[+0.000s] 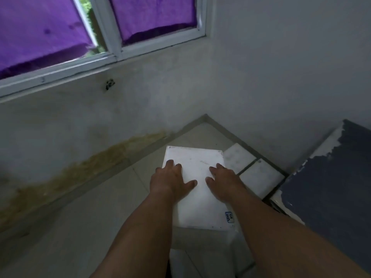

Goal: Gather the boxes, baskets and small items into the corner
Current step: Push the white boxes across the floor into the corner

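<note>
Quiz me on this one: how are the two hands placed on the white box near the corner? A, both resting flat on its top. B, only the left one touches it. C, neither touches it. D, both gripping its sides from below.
A: the left hand and the right hand both lie palm down on the top of the white box, with the fingers straight and spread.
</note>
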`<state>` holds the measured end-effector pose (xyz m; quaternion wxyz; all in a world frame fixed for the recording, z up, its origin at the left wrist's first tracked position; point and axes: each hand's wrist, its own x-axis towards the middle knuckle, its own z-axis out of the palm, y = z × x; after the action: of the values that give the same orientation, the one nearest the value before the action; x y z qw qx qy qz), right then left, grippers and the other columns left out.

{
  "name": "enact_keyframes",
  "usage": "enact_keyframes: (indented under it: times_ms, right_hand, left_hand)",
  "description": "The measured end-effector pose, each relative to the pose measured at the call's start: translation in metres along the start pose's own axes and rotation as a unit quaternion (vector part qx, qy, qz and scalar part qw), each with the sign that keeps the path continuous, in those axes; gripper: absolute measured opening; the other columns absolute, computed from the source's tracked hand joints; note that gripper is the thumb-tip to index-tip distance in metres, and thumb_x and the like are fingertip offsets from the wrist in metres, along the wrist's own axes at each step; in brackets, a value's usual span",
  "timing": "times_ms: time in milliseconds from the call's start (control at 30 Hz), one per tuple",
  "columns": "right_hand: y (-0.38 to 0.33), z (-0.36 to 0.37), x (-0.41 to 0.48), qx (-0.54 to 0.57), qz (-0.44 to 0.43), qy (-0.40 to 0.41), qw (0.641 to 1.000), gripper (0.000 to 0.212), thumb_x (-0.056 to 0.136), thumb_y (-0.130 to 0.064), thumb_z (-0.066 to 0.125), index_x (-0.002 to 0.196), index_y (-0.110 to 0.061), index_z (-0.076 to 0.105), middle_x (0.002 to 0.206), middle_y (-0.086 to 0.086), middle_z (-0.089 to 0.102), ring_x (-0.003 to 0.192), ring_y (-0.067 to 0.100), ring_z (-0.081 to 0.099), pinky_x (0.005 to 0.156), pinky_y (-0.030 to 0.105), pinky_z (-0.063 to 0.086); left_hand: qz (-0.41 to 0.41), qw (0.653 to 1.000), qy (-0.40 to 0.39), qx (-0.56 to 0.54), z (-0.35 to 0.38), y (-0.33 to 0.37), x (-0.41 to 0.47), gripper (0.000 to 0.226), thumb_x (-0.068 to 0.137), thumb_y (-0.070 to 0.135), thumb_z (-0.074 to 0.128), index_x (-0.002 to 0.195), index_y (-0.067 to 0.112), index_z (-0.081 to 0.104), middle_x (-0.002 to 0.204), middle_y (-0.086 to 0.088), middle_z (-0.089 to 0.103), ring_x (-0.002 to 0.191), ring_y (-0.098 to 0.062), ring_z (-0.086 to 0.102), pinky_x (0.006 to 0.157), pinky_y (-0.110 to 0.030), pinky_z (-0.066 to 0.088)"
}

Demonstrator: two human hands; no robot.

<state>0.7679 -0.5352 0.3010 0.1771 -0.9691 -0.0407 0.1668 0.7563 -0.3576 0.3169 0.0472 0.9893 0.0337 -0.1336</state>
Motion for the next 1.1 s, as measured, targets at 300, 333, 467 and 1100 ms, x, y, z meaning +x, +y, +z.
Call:
enact_keyframes:
  times_ms: [300, 333, 467, 1100]
  right_hand:
    - [-0.007, 0.016, 0.11, 0.082, 0.147, -0.014, 0.986, 0.052, 0.099, -0.043, 0.037, 0.144, -0.018, 0.039, 0.15, 0.005, 0.033, 0.132, 0.028, 0.04, 0.103, 0.039, 0.04]
    - [-0.003, 0.019, 0.119, 0.093, 0.163, -0.016, 0.982, 0.052, 0.099, -0.043, 0.037, 0.145, -0.018, 0.039, 0.151, 0.005, 0.032, 0.132, 0.028, 0.04, 0.103, 0.038, 0.04]
    - [0.024, 0.031, 0.158, 0.127, 0.212, -0.026, 0.968, 0.055, 0.1, -0.043, 0.039, 0.148, -0.019, 0.035, 0.158, 0.004, 0.024, 0.138, 0.027, 0.034, 0.109, 0.037, 0.035]
    - [0.178, 0.268, 0.367, 0.244, 0.381, -0.087, 0.888, 0.059, 0.101, -0.044, 0.036, 0.156, -0.028, 0.02, 0.164, -0.01, -0.008, 0.146, 0.012, 0.025, 0.116, 0.026, 0.024]
  left_hand:
    - [0.133, 0.986, -0.088, 0.057, -0.01, -0.011, 0.172, 0.09, 0.075, 0.083, 0.042, 0.144, 0.026, 0.037, 0.152, 0.002, 0.029, 0.126, -0.033, 0.043, 0.1, -0.044, 0.042]
    - [0.145, 0.983, -0.097, 0.062, -0.007, -0.006, 0.186, 0.089, 0.076, 0.083, 0.042, 0.144, 0.026, 0.037, 0.152, 0.003, 0.028, 0.126, -0.033, 0.043, 0.099, -0.044, 0.041]
    - [0.184, 0.972, -0.127, 0.07, 0.018, 0.015, 0.242, 0.088, 0.077, 0.081, 0.045, 0.147, 0.028, 0.033, 0.155, 0.005, 0.021, 0.126, -0.032, 0.041, 0.1, -0.041, 0.041]
    - [0.246, 0.93, -0.268, 0.055, 0.314, 0.052, 0.477, 0.09, 0.076, 0.085, 0.036, 0.152, 0.037, 0.024, 0.162, 0.01, 0.002, 0.139, -0.025, 0.027, 0.108, -0.039, 0.039]
